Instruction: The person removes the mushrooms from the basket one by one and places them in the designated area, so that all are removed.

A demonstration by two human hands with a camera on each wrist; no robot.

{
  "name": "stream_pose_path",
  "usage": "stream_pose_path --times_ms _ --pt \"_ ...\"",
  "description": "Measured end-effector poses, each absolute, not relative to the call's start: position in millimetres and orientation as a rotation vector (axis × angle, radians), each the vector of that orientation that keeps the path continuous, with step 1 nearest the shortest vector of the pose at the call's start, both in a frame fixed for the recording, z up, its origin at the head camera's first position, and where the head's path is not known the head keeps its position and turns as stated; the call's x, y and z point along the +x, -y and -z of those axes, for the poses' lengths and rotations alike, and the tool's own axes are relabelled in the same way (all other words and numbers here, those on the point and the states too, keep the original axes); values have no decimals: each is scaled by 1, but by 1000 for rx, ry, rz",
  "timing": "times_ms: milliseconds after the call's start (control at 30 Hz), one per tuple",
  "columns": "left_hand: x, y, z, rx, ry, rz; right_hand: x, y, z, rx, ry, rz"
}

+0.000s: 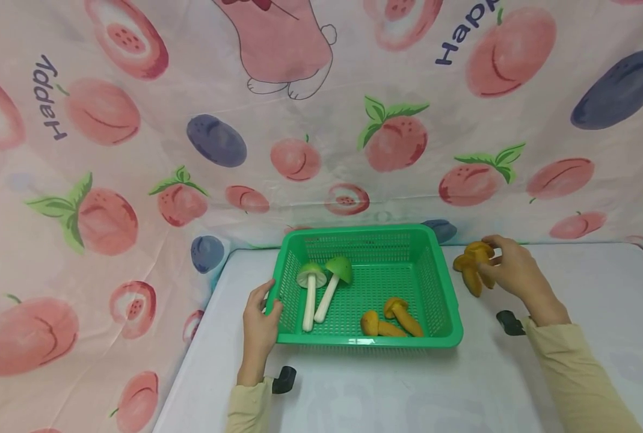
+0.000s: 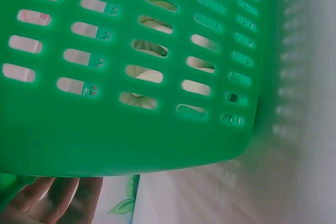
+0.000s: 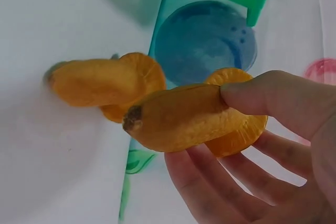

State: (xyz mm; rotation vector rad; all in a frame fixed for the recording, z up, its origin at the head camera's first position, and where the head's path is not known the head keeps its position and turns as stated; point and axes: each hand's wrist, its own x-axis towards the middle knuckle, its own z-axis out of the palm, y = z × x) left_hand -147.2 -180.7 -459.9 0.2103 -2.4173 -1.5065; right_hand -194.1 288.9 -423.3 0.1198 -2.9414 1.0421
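My left hand (image 1: pixel 260 319) grips the left rim of a green plastic basket (image 1: pixel 451 307); in the left wrist view its fingers (image 2: pixel 79 200) show just past the rim. To the right of the basket, my right hand (image 1: pixel 516 269) pinches a yellow-brown toy mushroom (image 3: pixel 184 119) between thumb and fingertips. A second yellow-brown mushroom (image 3: pixel 100 82) lies on the table close beside it. Inside the basket, two green-capped mushrooms (image 1: pixel 340 269) with white stems lie at the left. Two yellow-brown mushrooms (image 1: pixel 405 316) lie at its front right.
The basket stands on a white table (image 1: pixel 364 391) near its back edge. Behind and to the left hangs a pink fruit-print cloth (image 1: pixel 310 126). Dark wrist-camera mounts (image 1: pixel 284 380) sit by both sleeves.
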Motion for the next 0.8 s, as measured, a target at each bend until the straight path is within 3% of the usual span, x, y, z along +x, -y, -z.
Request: stream_pose_path --times_ms 800 --pt "-147 182 461 195 2402 1549 -193 -310 451 -15 2914 -999"
